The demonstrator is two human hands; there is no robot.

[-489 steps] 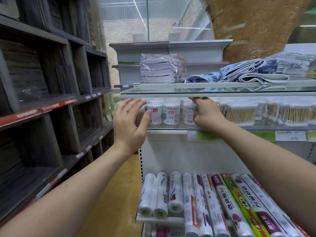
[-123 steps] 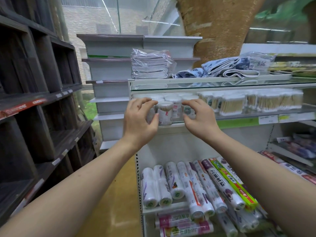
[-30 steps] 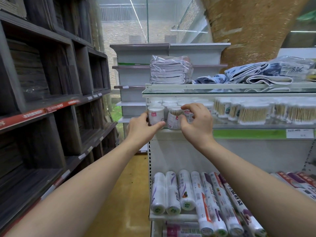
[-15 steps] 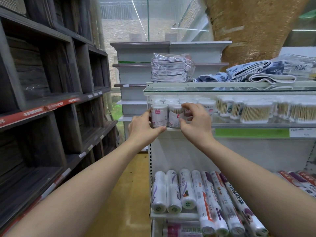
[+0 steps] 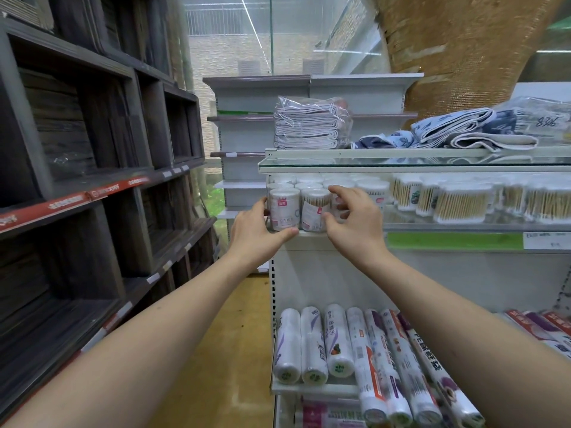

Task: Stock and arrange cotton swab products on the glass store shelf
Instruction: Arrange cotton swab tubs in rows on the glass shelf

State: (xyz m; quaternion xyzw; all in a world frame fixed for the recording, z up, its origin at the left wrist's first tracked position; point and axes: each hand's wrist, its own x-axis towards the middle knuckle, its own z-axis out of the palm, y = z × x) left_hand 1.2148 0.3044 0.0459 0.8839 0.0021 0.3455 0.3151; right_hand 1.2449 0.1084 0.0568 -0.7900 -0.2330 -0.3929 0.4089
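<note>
While both arms reach up to it, the glass shelf [image 5: 463, 227] runs across the upper right of the view, carrying cotton swab tubs along its whole length under a second glass shelf [image 5: 401, 159] loaded with folded cloths [image 5: 312, 125]. On the left stands a dark wooden rack [image 5: 92, 180]; below, a tier of wrapped rolls [image 5: 340, 344] lies on its side.

At the left end of the glass shelf stands a cluster of upright round tubs, long axes vertical, packed close with further rows behind them. The front-left tub [image 5: 284, 210], white-labelled, sits at the very corner by the front lip. The left hand [image 5: 256, 236] cups it from the outer side: the thumb lies along the shelf edge under the tub's base and the fingers curl round its far side, so this grip holds the tub. Just beside it stands the second front tub [image 5: 315, 210], its wooden sticks showing through. The right hand [image 5: 355, 227] is nearer this one, its grip half closed, fingertips pinching the tub next to it on the right, which the hand mostly hides.

Judging by this, the step is squaring up the front row. The tubs touch one another, so nudging one may tip or shift its neighbours, and the corner tub has little margin before the edge.
</note>
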